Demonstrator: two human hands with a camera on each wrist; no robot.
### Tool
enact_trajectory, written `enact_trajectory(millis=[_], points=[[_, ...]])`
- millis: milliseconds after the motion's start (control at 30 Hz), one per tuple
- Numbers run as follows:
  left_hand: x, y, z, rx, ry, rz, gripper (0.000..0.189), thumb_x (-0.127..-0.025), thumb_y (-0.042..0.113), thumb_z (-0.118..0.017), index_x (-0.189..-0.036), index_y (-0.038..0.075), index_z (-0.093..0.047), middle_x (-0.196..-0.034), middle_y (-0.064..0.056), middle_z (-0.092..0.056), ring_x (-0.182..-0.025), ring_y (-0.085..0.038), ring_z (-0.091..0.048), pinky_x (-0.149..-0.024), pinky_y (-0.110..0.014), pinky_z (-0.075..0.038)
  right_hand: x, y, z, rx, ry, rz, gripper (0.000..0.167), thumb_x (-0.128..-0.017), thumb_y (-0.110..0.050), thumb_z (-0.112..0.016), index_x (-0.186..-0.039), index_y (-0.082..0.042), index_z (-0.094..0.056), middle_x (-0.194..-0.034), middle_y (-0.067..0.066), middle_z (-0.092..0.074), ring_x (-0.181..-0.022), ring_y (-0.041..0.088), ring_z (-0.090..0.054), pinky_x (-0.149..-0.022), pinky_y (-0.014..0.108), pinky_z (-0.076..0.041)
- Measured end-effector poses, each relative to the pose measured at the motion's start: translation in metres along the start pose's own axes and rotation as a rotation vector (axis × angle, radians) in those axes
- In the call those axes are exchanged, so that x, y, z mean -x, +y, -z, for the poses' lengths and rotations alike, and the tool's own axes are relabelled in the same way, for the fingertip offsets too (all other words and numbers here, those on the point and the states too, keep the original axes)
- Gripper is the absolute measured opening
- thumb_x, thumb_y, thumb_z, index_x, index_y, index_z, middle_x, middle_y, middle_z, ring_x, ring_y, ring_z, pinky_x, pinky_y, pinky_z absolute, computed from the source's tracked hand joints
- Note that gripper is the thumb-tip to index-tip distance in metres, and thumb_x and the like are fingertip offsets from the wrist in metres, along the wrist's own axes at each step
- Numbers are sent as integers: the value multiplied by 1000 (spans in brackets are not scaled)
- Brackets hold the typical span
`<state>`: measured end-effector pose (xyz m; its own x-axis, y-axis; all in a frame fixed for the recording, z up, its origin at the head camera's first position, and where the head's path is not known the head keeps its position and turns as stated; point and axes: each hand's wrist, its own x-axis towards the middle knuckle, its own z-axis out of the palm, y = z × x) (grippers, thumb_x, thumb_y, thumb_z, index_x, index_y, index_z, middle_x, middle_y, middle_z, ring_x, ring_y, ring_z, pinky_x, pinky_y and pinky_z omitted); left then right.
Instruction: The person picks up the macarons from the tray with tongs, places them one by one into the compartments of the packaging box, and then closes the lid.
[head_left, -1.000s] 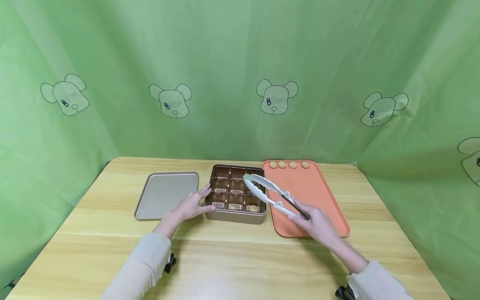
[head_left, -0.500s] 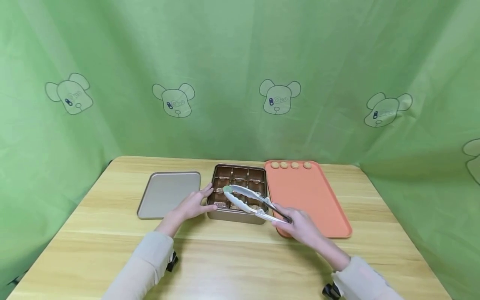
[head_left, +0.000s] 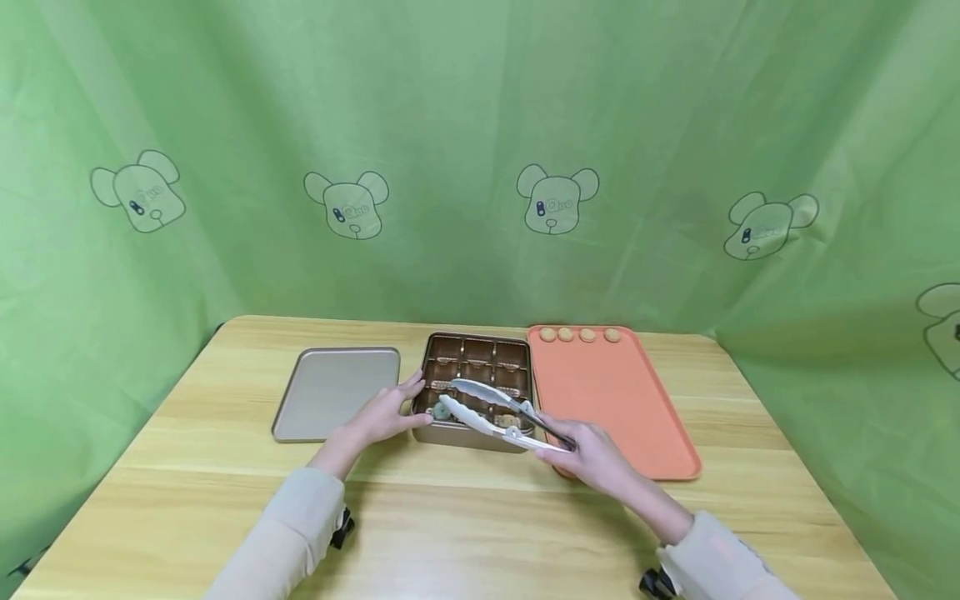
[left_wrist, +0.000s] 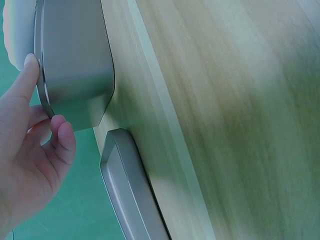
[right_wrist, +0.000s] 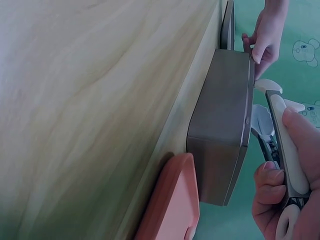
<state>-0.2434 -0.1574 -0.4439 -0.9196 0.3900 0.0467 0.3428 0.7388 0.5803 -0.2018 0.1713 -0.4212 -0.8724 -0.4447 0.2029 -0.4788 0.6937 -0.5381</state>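
Observation:
A square metal tin [head_left: 472,437] with a brown divided insert stands mid-table. My left hand [head_left: 384,414] holds its front left corner, thumb at the front rim and fingers along the left side. My right hand [head_left: 592,457] grips a pair of kitchen tongs [head_left: 480,391], reaching over the tin with the tips spread apart. A green cookie [head_left: 441,411] sits in the front left compartment, right at the tong tips. A pale cookie [head_left: 507,421] lies in the front right compartment; the tongs mostly cover the front middle one.
A coral tray [head_left: 615,400] stands close on the tin's right, with several round cookies [head_left: 588,335] along its far edge. The grey lid [head_left: 337,392] lies flat to the left. Behind the table hangs a green curtain [head_left: 450,267].
The tongs have moved left and down from over the tin's right side to its front left. The green cookie, earlier between the tips, is now in the compartment, and the tips have parted.

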Motion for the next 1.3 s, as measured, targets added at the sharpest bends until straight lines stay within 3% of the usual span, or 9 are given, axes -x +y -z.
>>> enact_trajectory(millis=[200, 300, 433, 567, 633, 833, 1067, 1133, 1300], points=[[1, 1, 0, 11, -5, 13, 73, -83, 36, -63, -137, -3, -33, -149, -12, -19, -131, -43, -25, -105, -63, -13, 1, 9, 7, -44, 15, -45, 59, -79, -30, -70, -130, -7, -50, -89, 16, -66, -46, 3, -25, -40, 20, -31], [1, 1, 0, 20, -6, 16, 74, -83, 36, -63, -138, -3, -33, -149, -12, -19, -131, -43, -24, -105, -63, -12, 2, 15, 12, -39, 48, -30, 58, -79, -27, -70, -129, -5, -50, -109, 21, -63, -51, 6, -35, -43, 21, -35], [1, 1, 0, 20, -7, 15, 74, -83, 36, -63, -138, -3, -33, -149, -14, -19, -131, -44, -24, -104, -63, -14, 5, 26, 20, -4, 88, -43, 58, -80, -25, -70, -129, -1, -49, -103, 22, -65, -61, 14, -49, -48, 25, -42], [1, 0, 0, 25, -3, 15, 74, -83, 36, -63, -138, -3, -33, -149, -14, -19, -131, -45, -24, -104, -63, -14, 7, 38, 31, -6, 106, -122, 60, -81, -25, -68, -131, 0, -46, -68, 12, -55, -47, 6, -31, -40, 21, -32], [1, 0, 0, 24, -4, 18, 74, -83, 37, -63, -138, -2, -32, -150, -13, -19, -131, -44, -24, -104, -63, -14, 8, 45, 36, -22, 112, -161, 60, -83, -25, -66, -132, 2, -44, -69, 15, -55, -45, 5, -25, -40, 21, -30], [1, 0, 1, 17, -9, 16, 74, -83, 38, -62, -138, -2, -32, -150, -11, -18, -131, -44, -24, -105, -63, -14, 11, 69, 54, 34, 132, -262, 61, -87, -30, -61, -132, 5, -41, -121, 34, -50, -52, 15, -36, -46, 26, -33], [1, 1, 1, 19, -15, 15, 73, -84, 37, -62, -138, -2, -32, -150, -12, -17, -132, -42, -24, -106, -62, -12, 19, 103, 66, 72, 101, -393, 67, -89, -40, -55, -135, 5, -36, -101, 36, -55, -52, 18, -35, -46, 29, -34], [1, 1, 1, 19, -21, 19, 73, -84, 37, -62, -138, -2, -32, -150, -12, -17, -132, -41, -24, -107, -60, -13, 23, 109, 68, 83, 96, -413, 68, -89, -40, -55, -136, 4, -35, -110, 39, -51, -53, 19, -37, -47, 29, -34], [2, 3, 1, 12, -20, 26, 73, -83, 37, -63, -138, -1, -32, -150, -11, -17, -131, -42, -25, -107, -57, -17, 29, 122, 71, 110, 85, -443, 69, -89, -41, -55, -136, 4, -33, -101, 39, -54, -56, 21, -43, -47, 29, -36]])
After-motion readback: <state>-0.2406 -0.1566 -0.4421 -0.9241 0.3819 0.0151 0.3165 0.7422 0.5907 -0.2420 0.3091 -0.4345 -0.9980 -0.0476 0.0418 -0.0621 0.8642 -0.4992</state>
